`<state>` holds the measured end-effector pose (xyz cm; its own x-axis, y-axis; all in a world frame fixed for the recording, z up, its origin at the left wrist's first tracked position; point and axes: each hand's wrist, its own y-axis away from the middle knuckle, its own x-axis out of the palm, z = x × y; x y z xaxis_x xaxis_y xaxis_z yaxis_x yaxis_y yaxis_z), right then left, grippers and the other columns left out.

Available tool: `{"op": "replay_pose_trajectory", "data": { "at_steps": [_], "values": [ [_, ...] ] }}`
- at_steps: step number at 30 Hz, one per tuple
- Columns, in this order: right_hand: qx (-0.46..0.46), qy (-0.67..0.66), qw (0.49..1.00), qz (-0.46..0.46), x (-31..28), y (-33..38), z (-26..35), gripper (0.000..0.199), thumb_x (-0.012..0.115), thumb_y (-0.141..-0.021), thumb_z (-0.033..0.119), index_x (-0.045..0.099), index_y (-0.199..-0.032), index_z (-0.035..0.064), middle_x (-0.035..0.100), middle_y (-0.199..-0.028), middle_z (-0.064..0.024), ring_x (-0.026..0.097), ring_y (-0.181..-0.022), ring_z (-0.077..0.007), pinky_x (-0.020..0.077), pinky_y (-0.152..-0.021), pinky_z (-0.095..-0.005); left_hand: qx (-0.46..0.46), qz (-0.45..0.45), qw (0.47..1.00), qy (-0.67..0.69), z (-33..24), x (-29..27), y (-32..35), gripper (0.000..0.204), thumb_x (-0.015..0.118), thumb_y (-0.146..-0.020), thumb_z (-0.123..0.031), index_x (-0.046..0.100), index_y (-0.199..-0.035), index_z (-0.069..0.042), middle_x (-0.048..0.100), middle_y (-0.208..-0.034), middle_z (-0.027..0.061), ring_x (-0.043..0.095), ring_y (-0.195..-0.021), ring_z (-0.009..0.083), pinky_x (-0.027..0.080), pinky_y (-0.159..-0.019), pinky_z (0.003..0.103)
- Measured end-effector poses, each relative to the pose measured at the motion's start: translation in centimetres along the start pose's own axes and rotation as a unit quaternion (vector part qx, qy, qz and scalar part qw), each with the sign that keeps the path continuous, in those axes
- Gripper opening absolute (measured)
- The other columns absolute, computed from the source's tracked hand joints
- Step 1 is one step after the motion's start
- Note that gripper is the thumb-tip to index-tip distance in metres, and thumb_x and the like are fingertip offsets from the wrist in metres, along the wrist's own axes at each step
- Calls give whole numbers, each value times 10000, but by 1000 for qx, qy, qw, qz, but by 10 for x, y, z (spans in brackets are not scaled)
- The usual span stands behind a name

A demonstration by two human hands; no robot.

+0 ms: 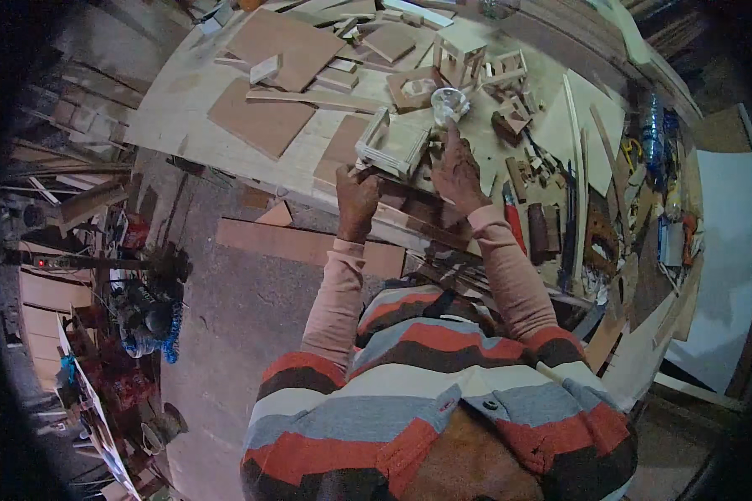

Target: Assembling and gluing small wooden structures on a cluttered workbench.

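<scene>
My left hand is closed on the near left corner of a small pale wooden box-like frame, which is tilted over the bench edge. To the right of the frame, my right hand reaches forward with its index finger stretched out. That fingertip meets the near side of a clear cup; whether it is inside the cup cannot be made out. The other right fingers are partly hidden, and nothing shows in them. Just behind the cup lies a square brown wooden piece with a pale patch on it.
The workbench carries brown boards, two more small wooden frames and offcuts. At the right are a red-handled tool, a handsaw and a plastic bottle. A long plank lies below the bench edge.
</scene>
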<state>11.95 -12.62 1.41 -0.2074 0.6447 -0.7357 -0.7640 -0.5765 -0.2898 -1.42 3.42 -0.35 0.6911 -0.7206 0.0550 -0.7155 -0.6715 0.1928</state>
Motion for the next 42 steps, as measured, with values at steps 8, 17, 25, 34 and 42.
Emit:
{"op": "replay_pose_trajectory", "data": {
  "at_steps": [8,17,25,34,42],
  "values": [
    [30,14,999,13,-10,9,8,668,551,-880,89,277,-1485,21,669,-1154,-178,633,-1027,-400,493,-914,-469,94,-37,981,-164,13,-4,-28,432,682,-897,-202,582,-1255,19,629,-1131,160,675,-910,237,584,-696,342],
    [-64,-49,996,-35,-8,19,5,610,542,-874,85,358,-1454,33,664,-1106,-151,608,-1031,-380,491,-895,-467,-78,14,984,159,3,-10,-41,260,520,-1031,-290,601,-1184,-97,675,-1025,63,676,-823,154,575,-684,312],
    [-27,-107,990,-87,-21,20,27,446,531,-803,58,515,-1247,17,625,-1054,-204,601,-954,-393,487,-857,-471,137,-48,968,-204,0,-27,-42,365,599,-995,-224,578,-1300,-24,659,-1175,108,646,-976,196,543,-812,312],
    [-6,-167,982,-88,-6,46,38,345,591,-810,100,564,-1142,12,633,-937,-202,638,-794,-382,514,-716,-457,144,140,978,-47,-19,-52,-65,461,638,-965,-191,546,-1380,-13,635,-1272,103,600,-1111,178,505,-933,323],
    [19,-99,995,0,-14,44,39,325,621,-825,142,569,-1126,29,663,-950,-215,667,-843,-383,526,-725,-462,101,201,972,-71,-33,-62,-72,452,651,-961,-223,577,-1351,-7,644,-1258,78,597,-1100,160,509,-920,315]
  ]
}}
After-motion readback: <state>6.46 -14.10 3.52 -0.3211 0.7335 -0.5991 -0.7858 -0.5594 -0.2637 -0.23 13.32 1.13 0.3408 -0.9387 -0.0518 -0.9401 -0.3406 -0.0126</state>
